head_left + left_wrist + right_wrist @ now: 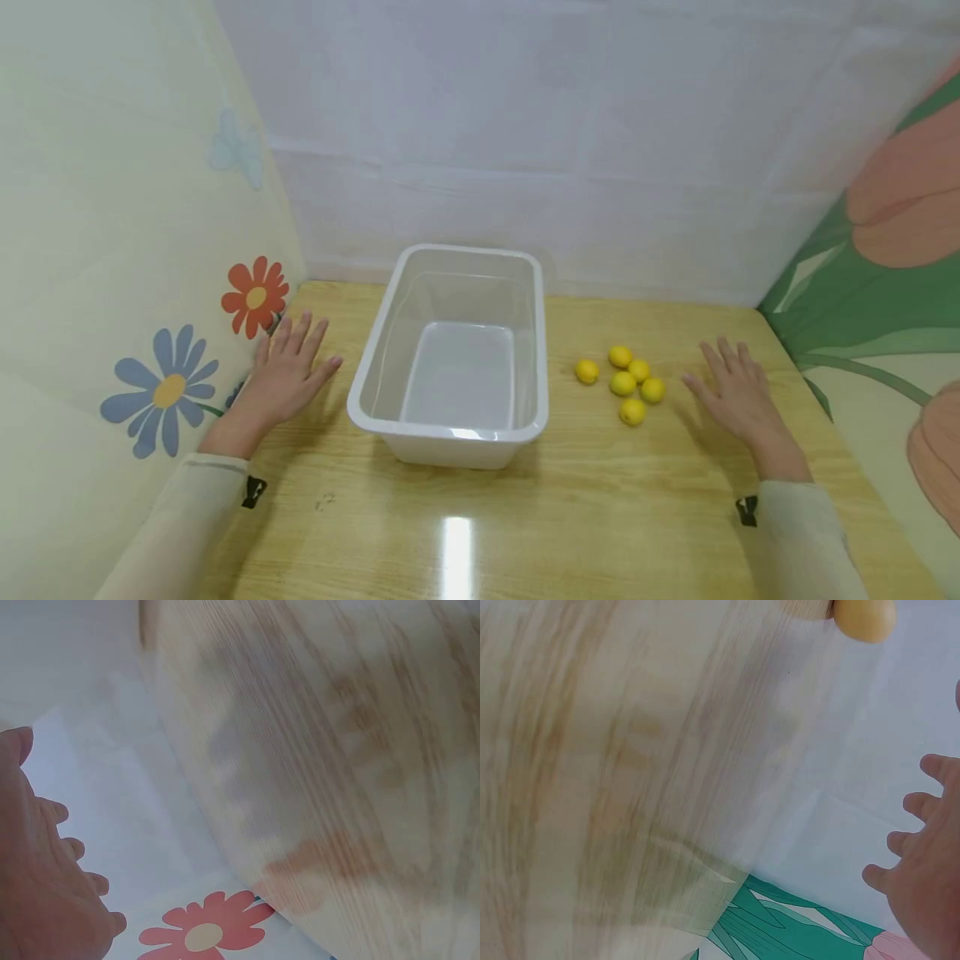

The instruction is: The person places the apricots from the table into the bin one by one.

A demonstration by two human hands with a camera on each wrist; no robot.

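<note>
My left hand [285, 379] hovers palm down over the table's left side, fingers spread and holding nothing. To its right stands a white plastic tub [448, 432] with nothing inside. Right of the tub lies a loose cluster of several small lemons [632, 411], one of them greener [622, 383] than the others. Beyond the cluster, my right hand [735, 396] is held with fingers extended, apart from the fruit. In the right wrist view, one lemon [864, 619] shows at the top edge, and the right hand [926, 862] at the right. The left wrist view has the left hand [49, 862] at its left edge.
The wood-grain table [360, 533] meets a white cloth wall [480, 125] at the back. A flower-printed sheet [75, 292] rises on the left, another with large pink flowers [900, 317] on the right. Light reflects off the table's front.
</note>
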